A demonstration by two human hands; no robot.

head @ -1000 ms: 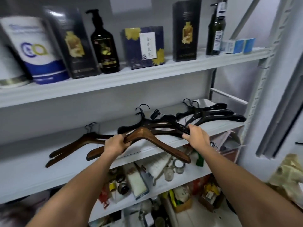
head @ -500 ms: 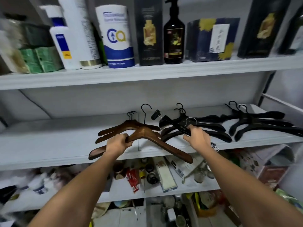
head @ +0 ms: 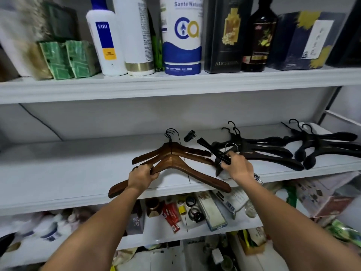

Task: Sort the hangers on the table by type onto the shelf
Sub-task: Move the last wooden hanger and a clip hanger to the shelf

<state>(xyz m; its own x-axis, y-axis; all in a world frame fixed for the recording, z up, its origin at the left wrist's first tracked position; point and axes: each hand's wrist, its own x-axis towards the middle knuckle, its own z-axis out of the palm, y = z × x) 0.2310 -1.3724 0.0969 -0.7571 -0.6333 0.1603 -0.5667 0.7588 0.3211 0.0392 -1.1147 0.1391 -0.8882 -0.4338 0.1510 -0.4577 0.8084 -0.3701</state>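
You had bare board on the middle shelf [head: 68, 169] left of the brown hangers [head: 187, 151]. Right of them, black hangers [head: 261, 148] crowded it to the end. Above them, the upper shelf [head: 175, 87] capped your headroom.

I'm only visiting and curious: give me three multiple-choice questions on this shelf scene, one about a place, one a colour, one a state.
1. Where do the stacked brown wooden hangers lie? A. top shelf, among bottles. B. middle white shelf, left of the black hangers. C. bottom shelf.
2. What colour is the wooden hanger in the left hand? A. white. B. brown. C. green.
3. What is the right hand doing? A. hanging free. B. lying flat on the shelf. C. gripping a black clip hanger.
Answers: 1 B, they lie beside the black pile; 2 B, its arms are dark brown; 3 C, it clasps the hanger's bar.
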